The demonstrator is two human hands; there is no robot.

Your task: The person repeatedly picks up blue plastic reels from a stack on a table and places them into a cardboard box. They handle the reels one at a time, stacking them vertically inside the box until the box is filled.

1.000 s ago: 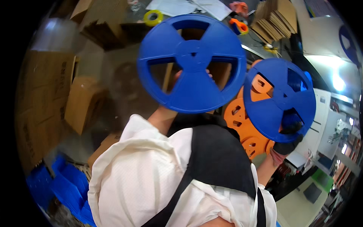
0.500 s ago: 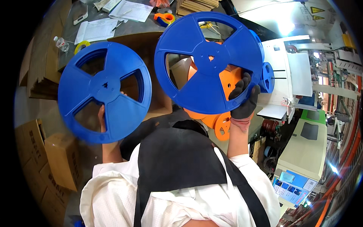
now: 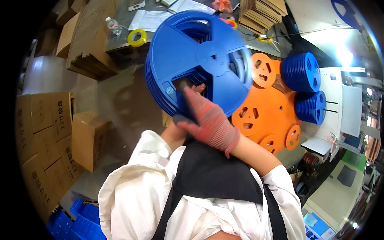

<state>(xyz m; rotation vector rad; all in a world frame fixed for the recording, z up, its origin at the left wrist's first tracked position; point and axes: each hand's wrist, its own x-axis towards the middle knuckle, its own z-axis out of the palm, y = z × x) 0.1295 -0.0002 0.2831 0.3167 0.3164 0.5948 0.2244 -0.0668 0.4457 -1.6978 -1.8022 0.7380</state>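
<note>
A thick stack of blue plastic reels [image 3: 224, 96] is held up in front of me, its top reel tilted toward me with three wide openings. My bare left hand [image 3: 200, 87] grips the stack; its fingertips show in the near opening, and the rest is mostly hidden behind my right hand. My right hand [image 3: 212, 122], in a red-and-grey glove with dark fingertips, lies across the stack's near edge. Its thumb and fingers are apart and slightly blurred, the upper ones at the same opening. It holds no reel of its own.
To the right stands a large orange turntable [image 3: 268, 108] with smaller orange discs. Beyond it are blue reel stacks [image 3: 294, 72]. Yellow tape [image 3: 137, 38], a bottle [image 3: 114, 26] and papers lie on the grey table. Cardboard boxes [image 3: 90, 140] stand at left, with blue crates [image 3: 86, 218] below.
My right hand has let go of the blue reel it held up and come across to the stack. The stack now sits mid-view. The view has swung left.
</note>
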